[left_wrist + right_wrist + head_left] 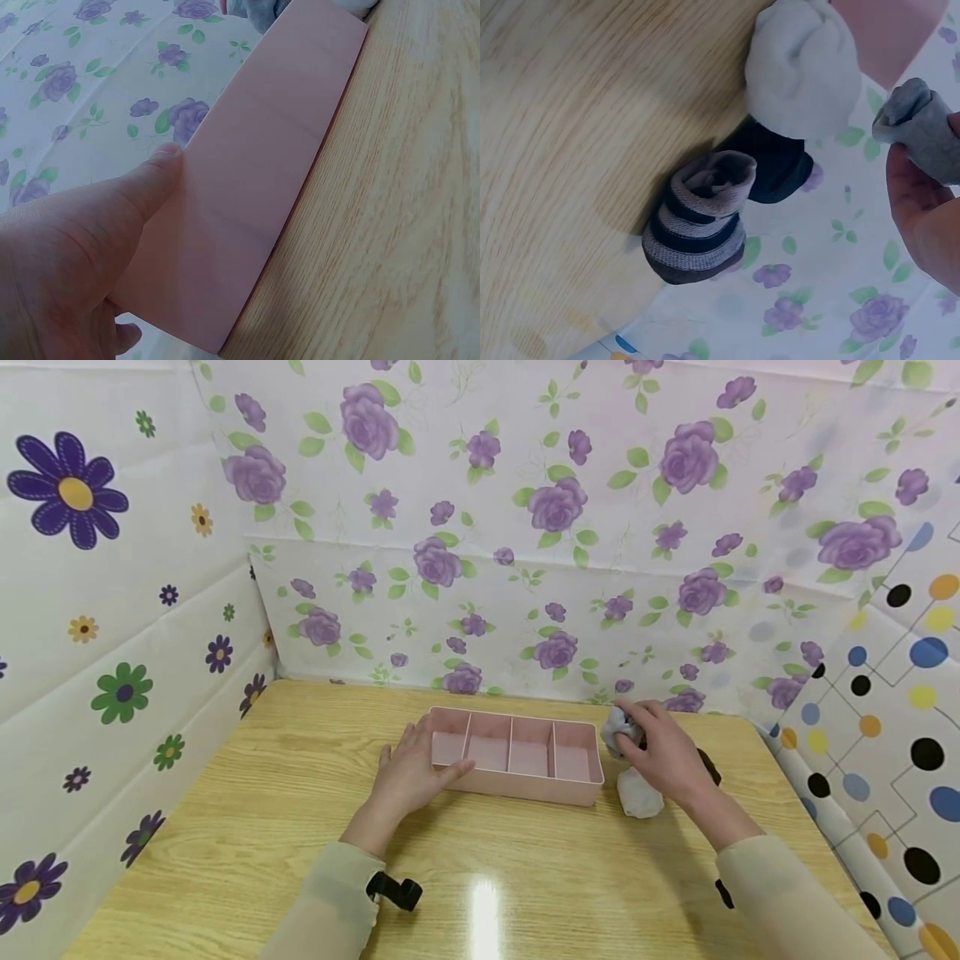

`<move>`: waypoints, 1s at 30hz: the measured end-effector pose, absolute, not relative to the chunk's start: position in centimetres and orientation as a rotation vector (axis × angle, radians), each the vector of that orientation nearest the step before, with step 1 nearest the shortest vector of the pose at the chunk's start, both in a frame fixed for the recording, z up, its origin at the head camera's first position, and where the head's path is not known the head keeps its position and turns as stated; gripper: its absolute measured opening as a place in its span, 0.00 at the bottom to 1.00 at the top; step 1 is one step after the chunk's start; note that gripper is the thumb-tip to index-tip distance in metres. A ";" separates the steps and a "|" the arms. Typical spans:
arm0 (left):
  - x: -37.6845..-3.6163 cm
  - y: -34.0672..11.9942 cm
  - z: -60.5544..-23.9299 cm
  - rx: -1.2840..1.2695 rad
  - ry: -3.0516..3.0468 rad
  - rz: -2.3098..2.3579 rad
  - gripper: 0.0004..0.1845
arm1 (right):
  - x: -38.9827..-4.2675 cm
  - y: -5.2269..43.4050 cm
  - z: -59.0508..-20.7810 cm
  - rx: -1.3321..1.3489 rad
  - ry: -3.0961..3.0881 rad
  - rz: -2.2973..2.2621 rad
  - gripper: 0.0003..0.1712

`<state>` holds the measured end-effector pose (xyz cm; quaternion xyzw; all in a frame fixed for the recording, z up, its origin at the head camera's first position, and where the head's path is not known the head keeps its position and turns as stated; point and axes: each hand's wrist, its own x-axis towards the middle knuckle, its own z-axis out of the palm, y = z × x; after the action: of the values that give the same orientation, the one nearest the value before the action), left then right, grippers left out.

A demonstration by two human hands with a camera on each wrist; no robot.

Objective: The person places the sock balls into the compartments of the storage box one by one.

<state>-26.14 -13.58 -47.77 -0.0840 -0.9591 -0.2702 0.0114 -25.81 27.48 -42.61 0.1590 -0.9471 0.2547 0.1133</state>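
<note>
A pink storage box [525, 786] with a row of several compartments stands on the table. My left hand [409, 775] holds its left end, the thumb against the front wall near the rim and the fingers round the side. Just beyond the box's right end, my right hand [669, 757] pinches a rolled grey sock [922, 135] between thumb and fingers, above the table. A balled white sock [640, 795] lies below that hand. In the right wrist view a black sock [780, 165] and a rolled striped sock [697, 225] lie beside the white one.
The wooden table [480, 868] meets a flowered cloth wall [495, 610] at the back. Patterned cloth walls also flank it at left and right. Both wrists carry black straps, the left one [393, 891] showing most plainly.
</note>
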 end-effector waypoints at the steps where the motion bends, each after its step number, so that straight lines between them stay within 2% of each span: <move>1: -26.1 -13.6 -47.7 -0.264 -2.988 -0.843 0.66 | -25.8 27.4 -42.5 0.466 -2.775 0.773 0.35; 9: -26.0 -13.6 -47.5 -0.262 -2.974 -0.853 0.65 | -25.5 26.9 -42.2 0.423 -2.743 0.894 0.26; 30: -26.1 -13.6 -47.7 -0.259 -2.964 -0.849 0.65 | -25.0 24.8 -42.3 0.432 -2.736 1.087 0.21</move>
<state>-26.11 -13.56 -47.72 -0.0837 -0.9577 -0.2742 0.0237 -25.01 24.82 -42.29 0.1445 -0.9163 0.3642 0.0828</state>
